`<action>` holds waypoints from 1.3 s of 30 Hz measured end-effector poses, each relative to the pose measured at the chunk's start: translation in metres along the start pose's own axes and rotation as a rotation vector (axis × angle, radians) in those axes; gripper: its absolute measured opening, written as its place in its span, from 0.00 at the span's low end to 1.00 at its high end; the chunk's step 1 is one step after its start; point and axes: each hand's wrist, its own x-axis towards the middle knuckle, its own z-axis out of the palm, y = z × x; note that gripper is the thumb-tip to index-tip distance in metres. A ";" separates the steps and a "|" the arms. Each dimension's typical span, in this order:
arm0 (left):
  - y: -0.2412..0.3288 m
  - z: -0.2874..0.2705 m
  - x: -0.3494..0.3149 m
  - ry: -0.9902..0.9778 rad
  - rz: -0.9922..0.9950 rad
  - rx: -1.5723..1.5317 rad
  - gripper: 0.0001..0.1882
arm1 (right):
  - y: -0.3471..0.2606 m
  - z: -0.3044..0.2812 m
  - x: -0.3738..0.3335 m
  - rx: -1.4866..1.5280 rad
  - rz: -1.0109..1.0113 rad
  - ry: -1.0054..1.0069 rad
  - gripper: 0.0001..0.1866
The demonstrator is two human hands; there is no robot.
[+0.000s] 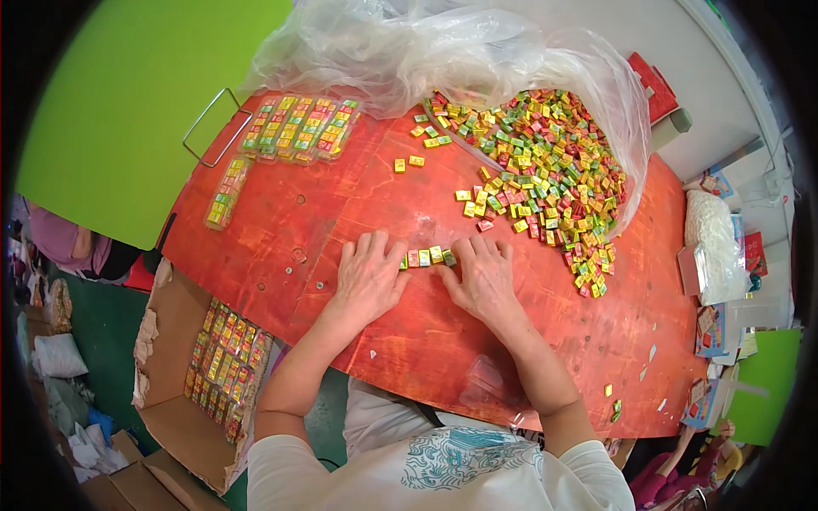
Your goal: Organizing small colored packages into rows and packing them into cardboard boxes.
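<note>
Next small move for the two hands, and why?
Probably a gentle inward squeeze to even up the short row of wrapped pieces: the left hand and right hand are at its opposite ends, and the row looks slightly uneven.

Desk (pixel 273 226): red, scuffed top, across the middle. Large panel (pixel 145 111): bright green, beyond the desk's left side. Smaller panel (pixel 771 383): green, lower right. Wall (pixel 707 98): pale, upper right. Floor (pixel 106 328): dark green, left.

A white T-shirt (pixel 375 477) with short sleeves (pixel 279 464) and a swirling teal-blue print (pixel 469 460), above pale grey trousers (pixel 379 419).
</note>
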 end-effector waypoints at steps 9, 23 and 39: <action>0.024 0.035 0.015 0.105 0.162 -0.072 0.25 | 0.026 0.000 0.000 0.090 -0.040 0.003 0.11; 0.011 0.040 0.011 0.149 0.112 -0.067 0.19 | 0.023 0.026 0.031 -0.049 -0.204 0.128 0.06; 0.012 0.041 0.006 0.177 0.108 -0.096 0.17 | 0.036 0.010 0.004 -0.008 -0.172 0.156 0.10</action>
